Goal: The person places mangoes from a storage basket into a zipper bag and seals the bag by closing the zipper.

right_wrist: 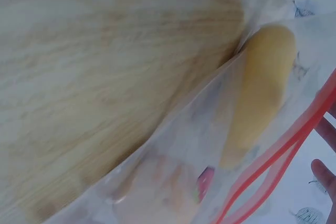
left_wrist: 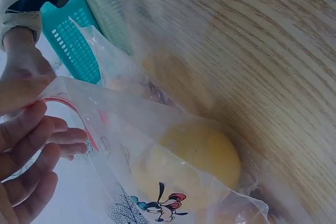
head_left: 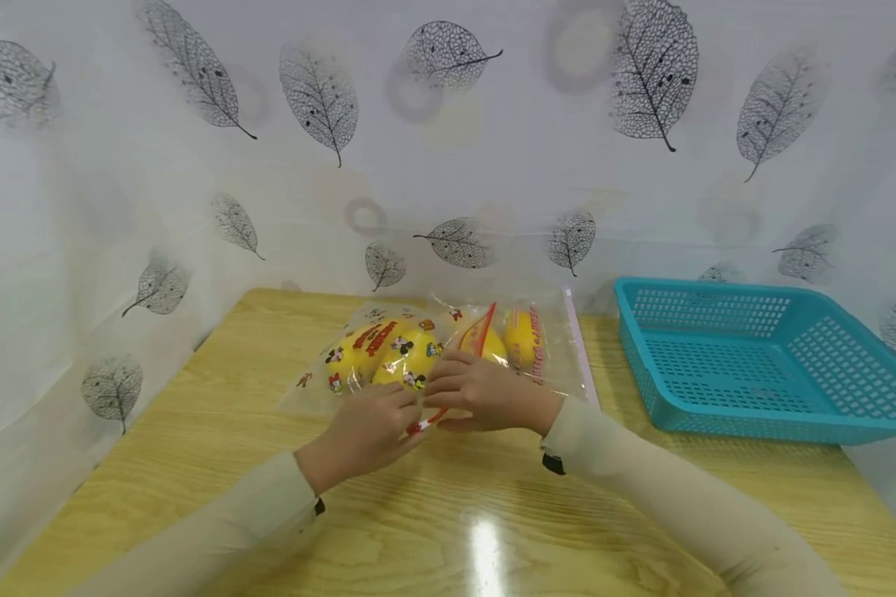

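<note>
A clear zip bag (head_left: pixel 377 336) printed with cartoon figures lies on the table, with smooth yellow fruits (head_left: pixel 406 356) inside; their exact kind is unclear. My left hand (head_left: pixel 369 431) pinches the near end of the bag's red zip edge. Beside it, my right hand (head_left: pixel 485 394) grips the same edge farther along, fingers partly hidden. Two red zip strips (right_wrist: pixel 294 148) stand apart in the right wrist view, so the mouth gapes there. Just right, a second clear bag (head_left: pixel 560 365) with a pale pink edge holds another yellow fruit (head_left: pixel 521 336).
A turquoise plastic basket (head_left: pixel 732 423) stands on the right of the wooden table (head_left: pixel 216 398). Behind hangs a white cloth (head_left: pixel 448 174) with a leaf print. Dark straps circle both wrists.
</note>
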A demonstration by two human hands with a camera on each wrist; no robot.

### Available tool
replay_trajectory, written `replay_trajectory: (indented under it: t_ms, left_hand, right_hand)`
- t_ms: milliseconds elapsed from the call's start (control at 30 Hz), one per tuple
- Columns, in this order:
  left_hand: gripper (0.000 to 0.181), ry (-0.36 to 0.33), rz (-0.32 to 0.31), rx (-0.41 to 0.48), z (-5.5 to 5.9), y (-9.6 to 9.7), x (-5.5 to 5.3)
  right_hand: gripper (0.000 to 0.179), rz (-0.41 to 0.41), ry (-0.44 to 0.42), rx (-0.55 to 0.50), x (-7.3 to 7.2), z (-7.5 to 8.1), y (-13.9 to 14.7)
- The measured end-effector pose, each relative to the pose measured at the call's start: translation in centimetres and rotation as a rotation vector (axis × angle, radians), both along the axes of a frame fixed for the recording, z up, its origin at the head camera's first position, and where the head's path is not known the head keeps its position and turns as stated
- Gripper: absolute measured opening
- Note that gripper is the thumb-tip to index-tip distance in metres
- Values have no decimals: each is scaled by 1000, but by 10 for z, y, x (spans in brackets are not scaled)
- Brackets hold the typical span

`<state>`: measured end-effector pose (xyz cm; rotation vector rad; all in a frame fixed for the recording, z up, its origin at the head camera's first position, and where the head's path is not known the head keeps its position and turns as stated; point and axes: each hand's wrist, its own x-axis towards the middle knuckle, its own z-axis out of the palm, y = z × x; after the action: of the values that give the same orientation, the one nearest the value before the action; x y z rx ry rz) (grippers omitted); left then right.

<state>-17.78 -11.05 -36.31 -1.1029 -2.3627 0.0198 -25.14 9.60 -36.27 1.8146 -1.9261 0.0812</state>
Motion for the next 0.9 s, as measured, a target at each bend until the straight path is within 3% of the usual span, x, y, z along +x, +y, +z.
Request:
replay_trajectory:
  t_ms: [133, 267, 533, 900]
  left_hand:
    - [24, 24, -25, -2, -1, 0, -2]
    - [22, 26, -45, -19, -1, 0, -2]
    - [17, -16, -75, -14, 2, -1, 4]
    - [11, 42, -98, -21, 1, 0, 5]
  right_hand:
    - [24, 47, 12, 2, 8, 0, -6]
    - [19, 40, 11, 34, 12, 0, -7]
    - [14, 41, 0, 33, 12, -2, -7]
    - [10, 76, -45, 6, 12, -2, -8]
